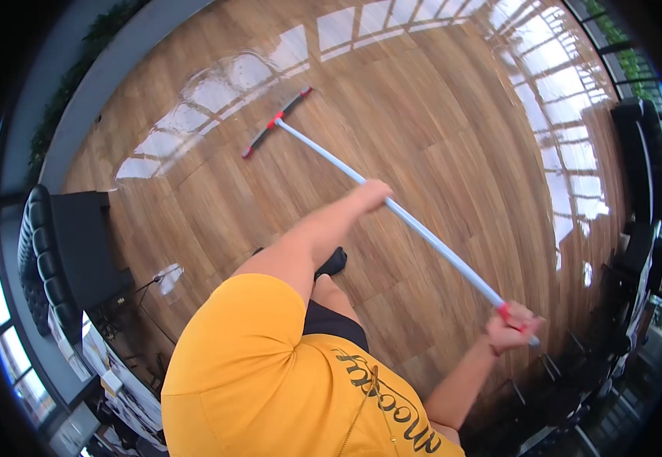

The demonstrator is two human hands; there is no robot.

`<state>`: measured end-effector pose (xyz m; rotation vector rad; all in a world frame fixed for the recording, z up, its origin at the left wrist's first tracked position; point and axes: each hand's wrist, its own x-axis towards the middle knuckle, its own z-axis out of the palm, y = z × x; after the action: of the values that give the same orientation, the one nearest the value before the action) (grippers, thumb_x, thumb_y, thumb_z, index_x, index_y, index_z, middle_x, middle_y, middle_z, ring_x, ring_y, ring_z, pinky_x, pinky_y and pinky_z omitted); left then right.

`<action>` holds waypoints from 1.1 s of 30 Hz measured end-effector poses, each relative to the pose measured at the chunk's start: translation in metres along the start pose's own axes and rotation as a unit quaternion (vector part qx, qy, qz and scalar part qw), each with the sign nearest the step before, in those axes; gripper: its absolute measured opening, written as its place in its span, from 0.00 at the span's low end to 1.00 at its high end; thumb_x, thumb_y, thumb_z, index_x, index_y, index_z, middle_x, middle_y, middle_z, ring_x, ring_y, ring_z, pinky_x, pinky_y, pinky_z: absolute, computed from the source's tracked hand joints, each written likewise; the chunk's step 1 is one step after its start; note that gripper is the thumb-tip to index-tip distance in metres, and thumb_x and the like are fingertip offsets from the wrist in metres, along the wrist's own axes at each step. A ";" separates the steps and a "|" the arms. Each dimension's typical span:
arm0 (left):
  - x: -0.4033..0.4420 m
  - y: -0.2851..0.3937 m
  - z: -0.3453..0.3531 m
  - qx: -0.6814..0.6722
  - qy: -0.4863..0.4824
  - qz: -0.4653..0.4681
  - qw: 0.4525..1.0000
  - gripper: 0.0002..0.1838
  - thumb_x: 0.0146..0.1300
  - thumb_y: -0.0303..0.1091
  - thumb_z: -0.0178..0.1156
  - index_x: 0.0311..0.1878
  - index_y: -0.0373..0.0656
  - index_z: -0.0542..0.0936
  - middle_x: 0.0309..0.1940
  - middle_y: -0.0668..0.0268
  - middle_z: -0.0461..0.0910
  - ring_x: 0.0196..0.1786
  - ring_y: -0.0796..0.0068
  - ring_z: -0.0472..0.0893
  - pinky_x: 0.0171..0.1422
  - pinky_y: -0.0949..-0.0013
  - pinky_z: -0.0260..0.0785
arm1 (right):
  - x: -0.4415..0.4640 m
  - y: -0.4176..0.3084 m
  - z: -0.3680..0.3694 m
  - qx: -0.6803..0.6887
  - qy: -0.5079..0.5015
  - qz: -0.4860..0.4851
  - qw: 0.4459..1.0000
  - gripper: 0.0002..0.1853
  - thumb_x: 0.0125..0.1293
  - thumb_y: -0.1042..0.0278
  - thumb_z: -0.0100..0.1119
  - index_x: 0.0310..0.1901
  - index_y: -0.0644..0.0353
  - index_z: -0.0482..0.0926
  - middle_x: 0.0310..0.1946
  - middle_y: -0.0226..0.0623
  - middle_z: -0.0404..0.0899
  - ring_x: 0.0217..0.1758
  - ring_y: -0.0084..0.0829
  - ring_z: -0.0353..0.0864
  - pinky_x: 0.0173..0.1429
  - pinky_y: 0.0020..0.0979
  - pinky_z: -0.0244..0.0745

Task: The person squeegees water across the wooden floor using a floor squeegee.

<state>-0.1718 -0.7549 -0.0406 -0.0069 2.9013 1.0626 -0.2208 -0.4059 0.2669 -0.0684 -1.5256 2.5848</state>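
Note:
A floor squeegee [327,155] with a long light-blue pole runs diagonally across the view. Its dark head [294,101] has red end caps and a red centre joint, and lies on the wood-look floor at upper centre. My left hand [373,195] is closed around the pole near its middle, arm stretched forward. At the pole's near end, my right hand [512,329] grips the red handle part, and a short tip of pole sticks out past it. Shiny wet floor [216,99] lies just beyond the squeegee head.
A black tufted sofa [79,244] stands at the left, with a table [110,373] below it. Dark seats [639,160] line the right side, and metal chair legs [525,381] show at lower right. My foot [332,263] in black rests on the floor. More glossy floor [559,129] reflects windows.

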 end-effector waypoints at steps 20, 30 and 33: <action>-0.009 -0.098 -0.213 -0.072 0.120 -0.039 0.989 0.06 0.47 0.30 0.64 0.30 0.52 0.80 0.25 0.64 0.80 0.36 0.58 0.81 0.40 0.55 0.72 | 0.042 0.021 0.301 0.088 -0.345 -0.028 0.934 0.22 0.76 0.56 0.42 0.20 0.49 0.58 0.12 0.21 0.53 0.14 0.17 0.51 0.27 0.22 0.51; -0.209 -0.478 -0.374 0.320 0.287 -0.429 0.794 0.04 0.53 0.34 0.66 0.26 0.49 0.81 0.33 0.63 0.80 0.43 0.60 0.79 0.49 0.49 0.68 | -0.160 0.363 0.500 -0.021 -0.520 0.131 0.844 0.15 0.69 0.60 0.55 0.29 0.61 0.71 0.27 0.36 0.75 0.36 0.37 0.78 0.58 0.51 0.70; -0.205 -0.473 -0.410 0.275 0.317 -0.338 0.842 0.04 0.53 0.33 0.67 0.27 0.49 0.80 0.33 0.66 0.82 0.43 0.60 0.79 0.51 0.52 0.66 | -0.138 0.350 0.541 0.021 -0.471 0.130 0.872 0.18 0.69 0.56 0.54 0.26 0.59 0.69 0.24 0.35 0.72 0.33 0.35 0.75 0.54 0.49 0.71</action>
<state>0.0242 -1.3832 -0.0227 -1.4760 3.1298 0.0763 -0.1774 -1.0613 0.2193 1.2487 -1.7674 3.0367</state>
